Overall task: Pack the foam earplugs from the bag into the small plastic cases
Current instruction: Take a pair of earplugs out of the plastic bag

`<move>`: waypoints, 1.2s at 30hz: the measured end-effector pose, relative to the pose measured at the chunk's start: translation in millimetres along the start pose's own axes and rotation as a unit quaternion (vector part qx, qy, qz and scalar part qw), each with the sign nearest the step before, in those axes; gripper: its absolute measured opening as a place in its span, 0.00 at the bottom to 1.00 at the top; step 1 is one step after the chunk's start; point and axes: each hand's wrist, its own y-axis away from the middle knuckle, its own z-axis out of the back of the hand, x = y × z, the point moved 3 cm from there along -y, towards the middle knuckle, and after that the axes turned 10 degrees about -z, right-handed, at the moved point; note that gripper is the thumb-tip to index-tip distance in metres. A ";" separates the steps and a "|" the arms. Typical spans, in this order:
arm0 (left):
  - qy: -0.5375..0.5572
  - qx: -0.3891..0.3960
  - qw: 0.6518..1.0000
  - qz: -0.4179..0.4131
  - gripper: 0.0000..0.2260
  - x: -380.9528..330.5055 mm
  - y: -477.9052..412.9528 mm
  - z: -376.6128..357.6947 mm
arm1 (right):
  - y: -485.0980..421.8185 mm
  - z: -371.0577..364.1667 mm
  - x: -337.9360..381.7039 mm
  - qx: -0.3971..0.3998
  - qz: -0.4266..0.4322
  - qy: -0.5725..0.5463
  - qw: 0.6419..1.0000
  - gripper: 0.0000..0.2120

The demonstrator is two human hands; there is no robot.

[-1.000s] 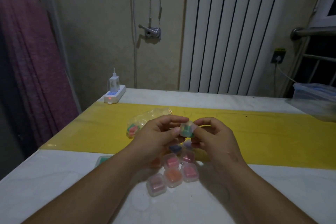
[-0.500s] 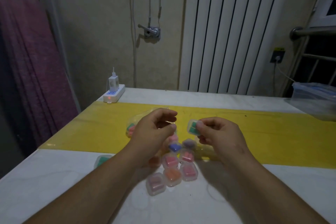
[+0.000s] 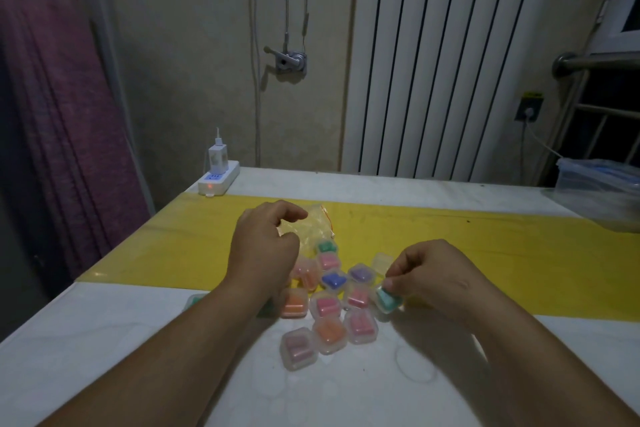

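Note:
Several small clear plastic cases holding pink, orange, blue, purple and green earplugs lie clustered on the table, among them a blue-filled case [image 3: 333, 279] and a pink-filled case [image 3: 298, 347] nearest me. My right hand [image 3: 429, 274] pinches a case with green earplugs [image 3: 387, 300] at the cluster's right edge, low over the table. My left hand [image 3: 265, 250] hovers with curled fingers over the clear plastic bag [image 3: 311, 227] on the yellow strip and holds nothing that I can see. An empty-looking clear case [image 3: 382, 262] sits behind my right fingers.
A yellow strip [image 3: 485, 253] crosses the white table [image 3: 104, 340]. A white power strip with a charger [image 3: 219, 177] sits at the back left corner. A clear plastic box [image 3: 599, 180] stands at the far right. A radiator and wall lie behind.
My hands have separated. The right hand carried the green case down and right to the cluster's edge. The left hand moved away toward the bag.

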 end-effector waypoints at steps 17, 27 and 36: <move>-0.149 0.005 0.989 0.015 0.09 14.6 -2.7 -0.5 | 13.6 -34.0 22.4 -0.086 0.150 0.007 0.985 0.24; 0.037 0.073 0.989 -0.120 0.19 -8.7 4.6 -12.6 | 15.5 -23.4 24.5 -0.171 0.174 -0.054 0.968 0.07; 0.230 0.011 0.960 0.161 0.09 -5.6 3.1 -8.0 | 11.8 -9.8 16.5 -0.200 0.192 -0.218 0.936 0.10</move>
